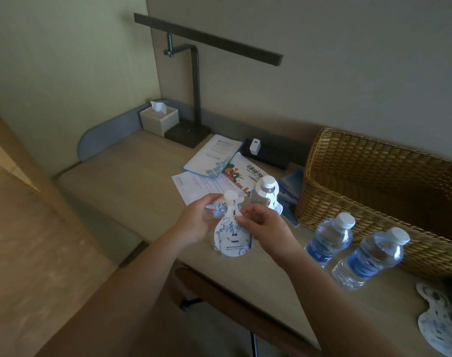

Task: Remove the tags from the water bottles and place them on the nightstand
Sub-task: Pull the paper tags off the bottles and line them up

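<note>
The bottle (219, 210) in the middle is mostly hidden behind its paper tag (232, 237) and both hands. The left hand (196, 222) wraps the bottle at 9 o'clock; the right hand (265, 229) pinches the tag's neck at 3 o'clock. The tag's long axis runs from 12 to 6, wide end down. A loose tag (437, 323) at 4 o'clock is cut off by the edge of the table (142, 176).
</note>
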Tool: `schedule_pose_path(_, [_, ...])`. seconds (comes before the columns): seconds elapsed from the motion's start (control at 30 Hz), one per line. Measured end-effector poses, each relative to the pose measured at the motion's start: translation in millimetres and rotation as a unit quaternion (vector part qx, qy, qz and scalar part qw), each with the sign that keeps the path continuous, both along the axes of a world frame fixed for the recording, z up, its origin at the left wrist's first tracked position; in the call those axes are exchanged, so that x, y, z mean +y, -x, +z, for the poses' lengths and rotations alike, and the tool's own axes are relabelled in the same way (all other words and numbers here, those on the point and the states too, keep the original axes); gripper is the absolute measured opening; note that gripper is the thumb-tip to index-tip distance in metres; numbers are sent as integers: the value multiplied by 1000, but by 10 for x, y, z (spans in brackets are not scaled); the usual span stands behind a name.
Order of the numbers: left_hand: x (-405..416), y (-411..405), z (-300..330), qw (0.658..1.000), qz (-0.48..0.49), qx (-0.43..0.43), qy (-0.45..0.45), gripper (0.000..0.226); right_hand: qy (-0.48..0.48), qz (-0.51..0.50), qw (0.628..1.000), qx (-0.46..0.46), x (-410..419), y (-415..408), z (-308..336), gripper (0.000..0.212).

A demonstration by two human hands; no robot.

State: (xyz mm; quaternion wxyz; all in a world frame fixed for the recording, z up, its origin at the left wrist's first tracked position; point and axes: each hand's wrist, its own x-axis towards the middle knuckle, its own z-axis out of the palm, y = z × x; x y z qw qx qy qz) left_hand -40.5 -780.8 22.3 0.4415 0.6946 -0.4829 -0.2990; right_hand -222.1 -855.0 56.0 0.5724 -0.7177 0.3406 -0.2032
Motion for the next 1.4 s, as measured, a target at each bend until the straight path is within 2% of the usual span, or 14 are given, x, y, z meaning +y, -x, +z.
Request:
schedule_pose_path(0.23, [9, 222, -15, 999, 33, -29, 20, 44, -80, -55, 985, -144, -76, 68, 124, 1])
schedule_pose_path(0.37, [-37, 399, -47, 999, 12, -29, 9, 49, -62, -94, 978, -177, -155, 385, 152, 3])
schedule_pose_path(0.53, [-120, 667, -80, 999, -20, -30, 21, 46, -45, -204, 952, -226, -194, 1389, 194, 10])
schedule_pose_path(0.67, [-157, 895, -118, 998, -23, -41, 37, 44, -62, -367, 896, -241, -152, 2470, 84, 9])
schedule_pose_path(0.8, [-214, 1080, -163, 997, -1, -62, 38, 46, -36, -494, 863, -96, -213, 3103, -326, 7])
schedule_pose_path(0.93, [-265, 1237, -157, 995, 13, -85, 43, 49, -44, -537, 841, 47, -478, 3410, -817, 8])
schedule_pose_path(1.0, [-266, 1274, -157, 996, 15, -83, 39, 51, -29, -539, 831, 134, -596, 3505, -995, 7])
schedule_pose_path(1.07, [-266, 1289, -157, 996, 20, -82, 37, 52, -11, -540, 822, 182, -678, 3568, -1123, 12])
schedule_pose_path(1.23, [-251, 1335, -169, 996, 30, -65, 45, 50, 32, -521, 801, 293, -784, 3570, -1225, 34])
schedule_pose_path(1.33, [-253, 1329, -184, 997, 33, -62, 43, 49, 142, -456, 783, 398, -658, 3502, -1265, 41])
schedule_pose_path(1.4, [-254, 1321, -197, 997, 32, -62, 42, 50, 206, -401, 786, 424, -500, 3422, -1351, 41])
